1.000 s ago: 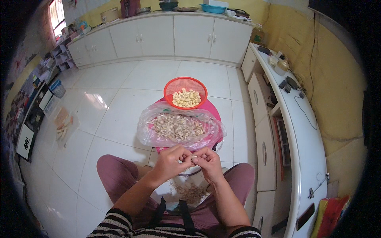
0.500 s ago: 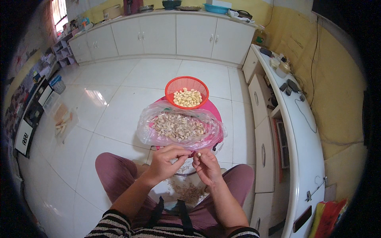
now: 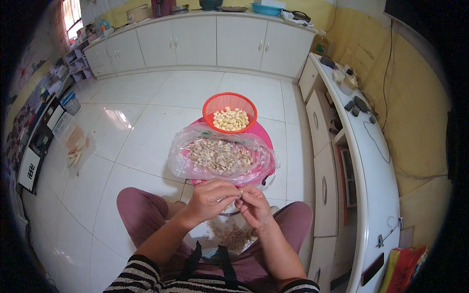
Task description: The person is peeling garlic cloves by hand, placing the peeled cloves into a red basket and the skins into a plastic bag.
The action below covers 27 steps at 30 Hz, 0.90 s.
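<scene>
My left hand (image 3: pixel 209 200) and my right hand (image 3: pixel 255 209) meet fingertip to fingertip in front of the pink stool (image 3: pixel 264 137). Pinched between them is a small pale garlic clove (image 3: pixel 241 194), mostly covered by the fingers. Just beyond the hands, an open clear plastic bag (image 3: pixel 179 165) lies on the stool, holding many unpeeled garlic cloves (image 3: pixel 217 155). Behind it, at the stool's far side, stands a red plastic basket (image 3: pixel 211 104) with peeled, cream-coloured cloves (image 3: pixel 230 119). Brownish peel scraps (image 3: pixel 231 236) lie below my hands, between my legs.
White cupboards (image 3: pixel 195 41) line the far wall, with bowls on top. A long white counter (image 3: pixel 373 180) runs along the right, carrying jars and cables. At left are a small bin (image 3: pixel 71 104) and a clear plastic tray or bag (image 3: pixel 90 154) on the tiled floor.
My hands have come together: the left fingertips moved right and now touch the clove held in the right fingers. Basket and bag stay in place.
</scene>
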Each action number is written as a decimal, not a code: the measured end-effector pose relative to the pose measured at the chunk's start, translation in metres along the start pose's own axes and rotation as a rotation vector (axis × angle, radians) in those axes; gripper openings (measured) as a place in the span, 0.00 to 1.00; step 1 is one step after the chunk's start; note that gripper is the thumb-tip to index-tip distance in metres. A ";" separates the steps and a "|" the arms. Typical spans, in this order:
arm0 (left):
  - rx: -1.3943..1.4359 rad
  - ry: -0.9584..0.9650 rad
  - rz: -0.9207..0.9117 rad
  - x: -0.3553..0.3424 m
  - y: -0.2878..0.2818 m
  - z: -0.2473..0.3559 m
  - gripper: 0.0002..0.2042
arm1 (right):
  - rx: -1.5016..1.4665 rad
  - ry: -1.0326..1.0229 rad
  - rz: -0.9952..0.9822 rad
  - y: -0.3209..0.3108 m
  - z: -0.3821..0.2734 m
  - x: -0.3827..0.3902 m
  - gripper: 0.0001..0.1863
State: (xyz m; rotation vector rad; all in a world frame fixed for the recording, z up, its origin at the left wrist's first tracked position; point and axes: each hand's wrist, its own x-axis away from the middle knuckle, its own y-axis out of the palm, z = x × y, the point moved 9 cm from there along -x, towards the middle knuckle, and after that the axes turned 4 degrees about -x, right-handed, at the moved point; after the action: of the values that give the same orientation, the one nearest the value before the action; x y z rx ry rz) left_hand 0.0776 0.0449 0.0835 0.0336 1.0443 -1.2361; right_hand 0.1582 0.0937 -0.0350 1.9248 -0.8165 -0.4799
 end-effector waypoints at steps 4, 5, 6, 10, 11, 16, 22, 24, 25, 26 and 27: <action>-0.031 0.052 -0.045 -0.002 0.000 0.004 0.08 | 0.033 0.012 0.006 -0.002 -0.003 0.001 0.04; -0.035 0.049 -0.058 -0.002 0.001 0.003 0.07 | 0.030 0.016 0.015 -0.003 -0.003 0.001 0.03; -0.039 0.046 -0.070 -0.003 0.003 0.001 0.07 | 0.027 0.014 0.016 -0.004 -0.003 0.001 0.03; -0.030 0.036 -0.091 -0.006 0.004 0.001 0.07 | 0.022 0.009 0.028 -0.008 -0.002 0.000 0.03; -0.034 0.036 -0.100 -0.006 0.004 0.001 0.07 | 0.020 0.010 0.033 -0.009 -0.002 0.000 0.03; -0.048 0.046 -0.133 -0.008 0.006 0.003 0.06 | 0.009 0.009 0.048 -0.008 -0.002 0.001 0.04; -0.040 0.045 -0.168 -0.010 0.011 0.001 0.06 | 0.124 0.030 0.059 -0.004 -0.007 0.001 0.05; -0.046 0.048 -0.174 -0.010 0.011 0.002 0.06 | 0.155 0.047 0.058 -0.003 -0.006 0.001 0.05; -0.049 0.051 -0.177 -0.010 0.010 0.002 0.07 | 0.165 0.046 0.053 -0.003 -0.007 0.001 0.06; -0.053 0.055 -0.192 -0.009 0.011 0.003 0.06 | 0.174 0.046 0.049 -0.002 -0.007 0.002 0.06; -0.058 0.058 -0.208 -0.008 0.012 0.004 0.06 | 0.117 0.032 0.053 -0.002 -0.006 0.002 0.06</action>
State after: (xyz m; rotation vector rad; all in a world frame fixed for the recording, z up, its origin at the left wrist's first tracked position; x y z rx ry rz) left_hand 0.0895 0.0534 0.0851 -0.0866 1.1552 -1.3982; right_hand 0.1637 0.0968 -0.0346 2.0075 -0.8893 -0.3752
